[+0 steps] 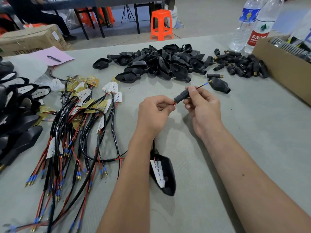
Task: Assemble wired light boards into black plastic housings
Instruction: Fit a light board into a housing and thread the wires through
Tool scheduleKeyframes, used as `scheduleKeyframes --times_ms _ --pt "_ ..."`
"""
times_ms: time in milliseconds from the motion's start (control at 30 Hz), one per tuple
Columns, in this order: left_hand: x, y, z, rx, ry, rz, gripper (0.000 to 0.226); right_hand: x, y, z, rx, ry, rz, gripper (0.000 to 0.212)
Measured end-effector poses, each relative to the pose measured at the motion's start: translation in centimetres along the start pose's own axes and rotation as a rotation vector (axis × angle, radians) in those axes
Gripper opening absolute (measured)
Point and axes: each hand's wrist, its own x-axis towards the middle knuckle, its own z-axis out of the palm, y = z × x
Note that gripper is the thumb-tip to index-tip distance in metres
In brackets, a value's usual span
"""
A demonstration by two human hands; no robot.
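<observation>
The grey table [218,148] carries everything. At its far side lies the biggest heap, empty black plastic housings [159,63], with a smaller scatter of black connector sleeves [239,64] to its right, beside a cardboard box [282,64]. On the left sprawls a tangle of wired light boards [80,115], their red and black leads ending in blue-collared brass pins.

Near the front edge, between the forearms, one housing [165,174] lies open side up with a white light board [157,172] seated in it; its black cable runs up and out of sight behind the left wrist.

The left hand [153,113] pinches the red wire [200,86] where it enters a small black connector sleeve [180,97]. The right hand [202,105] grips that sleeve between thumb and fingers, and the wire's pin end pokes out beyond it.

By the look of them, these parts are light. The sleeve is stiff and best held round its barrel; the wire is thin and limp, so holding it close to the sleeve's mouth should keep it from buckling. The board seems fragile at its solder joints, so pull gently.
</observation>
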Motion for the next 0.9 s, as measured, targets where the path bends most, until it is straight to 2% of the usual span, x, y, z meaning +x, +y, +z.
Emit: scheduleKeyframes --times_ms 200,333,500,700,900 --pt "0.1 -0.2 -0.6 -0.107 -0.007 -0.053 0.011 -0.2 -0.3 -0.1 0.03 0.02 0.013 0.028" --pt "-0.2 0.3 -1.0 -0.185 -0.076 -0.059 0.006 -0.2 -0.2 -0.2 -0.018 0.054 -0.039 0.024" --pt "-0.2 0.6 -1.2 -0.199 -0.104 -0.066 0.005 -0.1 0.1 -0.1 -0.206 0.111 -0.149 0.023" --pt "-0.3 0.4 -1.2 -0.189 -0.103 -0.07 0.002 -0.2 0.1 -0.1 -0.22 0.102 -0.138 0.021" --pt "-0.1 0.0 -1.2 -0.171 -0.084 -0.076 0.005 -0.3 0.0 -0.2 -0.22 0.038 -0.125 0.005"
